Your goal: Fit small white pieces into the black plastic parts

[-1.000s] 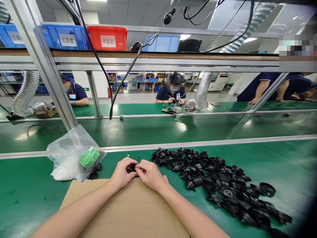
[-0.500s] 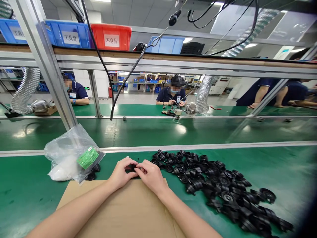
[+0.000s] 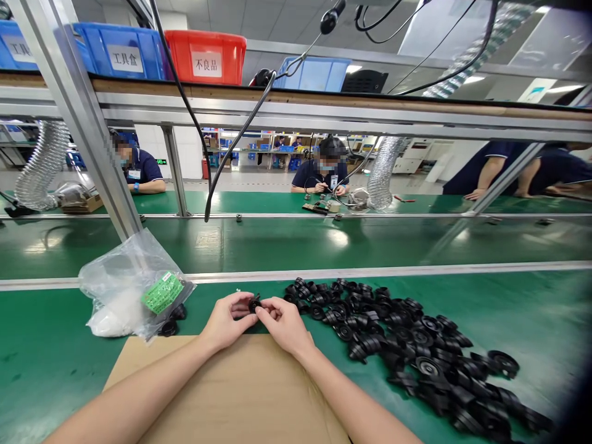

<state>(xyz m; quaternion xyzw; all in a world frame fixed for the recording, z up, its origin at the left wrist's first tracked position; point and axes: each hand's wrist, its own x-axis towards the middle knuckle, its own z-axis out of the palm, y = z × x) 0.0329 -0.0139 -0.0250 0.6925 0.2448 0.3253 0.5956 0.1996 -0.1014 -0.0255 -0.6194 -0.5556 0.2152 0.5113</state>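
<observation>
Between my two hands is a small round black plastic part [image 3: 254, 304], held up just past the far edge of a cardboard sheet [image 3: 222, 388]. The fingers and thumb of my left hand [image 3: 230, 320] close on it from the left. From the right, the fingertips of my right hand [image 3: 283, 322] pinch its other side. My fingers cover much of the part, so its details are hidden. To the right spreads a large heap of black round plastic parts [image 3: 393, 333], many with ringed faces.
A clear plastic bag [image 3: 124, 287] with green circuit boards [image 3: 163, 292] lies left, black parts beside it. Blue [image 3: 124, 52] and red bins [image 3: 206, 57] stand on the shelf overhead. A black cable [image 3: 238, 142] hangs down. Co-workers sit across the green bench [image 3: 277, 243].
The black part has turned or lifted slightly between my fingers, so its round face shows more. Both hands remain in nearly the same place. The camera view has shifted a little.
</observation>
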